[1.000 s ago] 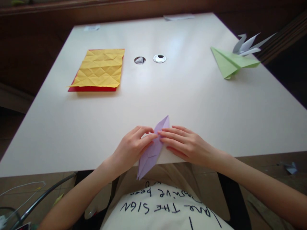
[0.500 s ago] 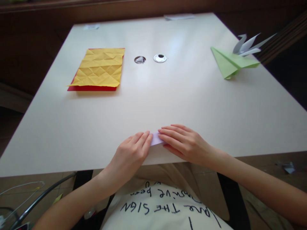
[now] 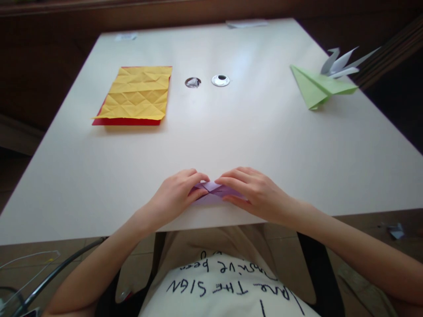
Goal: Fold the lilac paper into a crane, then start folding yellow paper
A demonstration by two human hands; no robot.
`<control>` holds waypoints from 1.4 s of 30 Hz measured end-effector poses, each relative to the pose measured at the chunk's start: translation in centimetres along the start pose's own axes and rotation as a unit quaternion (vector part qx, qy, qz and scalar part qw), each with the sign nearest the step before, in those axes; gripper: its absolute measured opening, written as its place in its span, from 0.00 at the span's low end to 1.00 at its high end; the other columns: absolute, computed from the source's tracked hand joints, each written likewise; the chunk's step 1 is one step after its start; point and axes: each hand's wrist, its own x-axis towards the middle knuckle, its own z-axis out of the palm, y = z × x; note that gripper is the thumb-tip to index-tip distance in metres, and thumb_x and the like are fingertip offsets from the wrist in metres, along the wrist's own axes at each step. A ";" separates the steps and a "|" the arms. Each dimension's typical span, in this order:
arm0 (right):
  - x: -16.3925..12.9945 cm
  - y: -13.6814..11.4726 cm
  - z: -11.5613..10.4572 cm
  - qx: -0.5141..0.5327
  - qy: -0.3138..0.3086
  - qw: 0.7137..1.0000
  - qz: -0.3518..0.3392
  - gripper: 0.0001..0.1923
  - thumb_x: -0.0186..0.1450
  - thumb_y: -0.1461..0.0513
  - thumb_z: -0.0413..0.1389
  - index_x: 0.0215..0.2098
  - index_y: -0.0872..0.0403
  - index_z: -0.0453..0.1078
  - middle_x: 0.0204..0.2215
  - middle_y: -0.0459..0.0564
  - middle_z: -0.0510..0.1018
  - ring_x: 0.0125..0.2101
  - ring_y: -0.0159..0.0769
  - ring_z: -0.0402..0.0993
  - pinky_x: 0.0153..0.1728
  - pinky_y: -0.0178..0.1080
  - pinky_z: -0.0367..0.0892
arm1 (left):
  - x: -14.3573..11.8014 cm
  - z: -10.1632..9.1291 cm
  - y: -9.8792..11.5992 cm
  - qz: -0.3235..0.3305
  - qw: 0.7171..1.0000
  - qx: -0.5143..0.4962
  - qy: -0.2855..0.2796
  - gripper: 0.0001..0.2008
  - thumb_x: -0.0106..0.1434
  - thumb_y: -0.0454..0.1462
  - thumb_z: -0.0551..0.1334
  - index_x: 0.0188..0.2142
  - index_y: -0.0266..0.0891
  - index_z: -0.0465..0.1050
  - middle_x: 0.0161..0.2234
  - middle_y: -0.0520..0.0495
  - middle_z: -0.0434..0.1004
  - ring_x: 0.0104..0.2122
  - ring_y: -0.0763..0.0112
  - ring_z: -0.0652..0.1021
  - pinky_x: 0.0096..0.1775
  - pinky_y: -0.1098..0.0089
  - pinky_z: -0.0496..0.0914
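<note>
A small folded piece of purple paper lies at the table's near edge between my two hands. Its upper layers are parted, showing creased flaps that meet near the middle. My left hand grips its left end, thumb below and fingers curled above. At the other end, my right hand pinches the paper between thumb and fingers. My palms and fingers cover both ends of the sheet.
Creased yellow paper lies over a red sheet at the left. Two round fittings, one silvery, one a hole, sit mid-table. A green paper plane and a white paper crane stand at right.
Earlier the purple paper was a narrow flat strip under my fingers. Its layers are now opened, with creased flaps showing, and my left thumb has moved in under them.
</note>
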 end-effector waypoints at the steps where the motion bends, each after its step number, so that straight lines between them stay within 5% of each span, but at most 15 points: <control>1: 0.0 0.1 0.3 -0.001 0.003 1.000 -0.005 0.11 0.65 0.62 0.51 0.46 0.55 0.67 0.39 0.52 0.76 0.40 0.38 0.70 0.40 0.42 0.68 | 0.1 0.3 -0.1 0.005 1.000 0.004 0.018 0.08 0.64 0.38 0.57 0.42 0.42 0.70 0.38 0.50 0.73 0.38 0.69 0.74 0.38 0.70 0.68; 11: 0.0 0.3 1.6 0.003 0.042 0.999 -0.021 0.11 0.66 0.66 0.48 0.39 0.54 0.72 0.36 0.51 0.76 0.37 0.34 0.68 0.36 0.38 0.69 | -1.4 1.1 0.0 0.116 0.982 0.012 0.147 0.10 0.65 0.36 0.56 0.45 0.41 0.71 0.44 0.47 0.74 0.43 0.69 0.73 0.45 0.66 0.69; 15: 0.0 0.2 1.7 -0.018 0.054 0.997 -0.046 0.10 0.66 0.67 0.48 0.37 0.55 0.72 0.36 0.52 0.77 0.37 0.35 0.68 0.37 0.38 0.68 | -2.5 2.5 0.2 0.172 0.971 0.050 0.158 0.10 0.63 0.34 0.58 0.45 0.39 0.70 0.43 0.47 0.76 0.42 0.67 0.74 0.44 0.65 0.71; 22: 0.0 -0.2 1.2 -0.058 0.034 0.996 -0.064 0.10 0.65 0.59 0.51 0.37 0.55 0.72 0.36 0.52 0.77 0.37 0.37 0.69 0.37 0.40 0.67 | -2.9 3.4 -0.1 0.152 0.973 -0.007 0.176 0.10 0.63 0.32 0.58 0.44 0.38 0.72 0.42 0.48 0.77 0.43 0.68 0.74 0.45 0.66 0.72; 42: 1.1 -0.8 2.1 0.007 0.035 0.999 -0.008 0.08 0.64 0.64 0.51 0.33 0.56 0.71 0.31 0.50 0.74 0.33 0.35 0.67 0.34 0.38 0.64 | -2.2 3.6 0.3 0.051 0.985 -0.037 0.160 0.05 0.65 0.33 0.55 0.38 0.39 0.69 0.37 0.49 0.72 0.38 0.71 0.70 0.41 0.69 0.68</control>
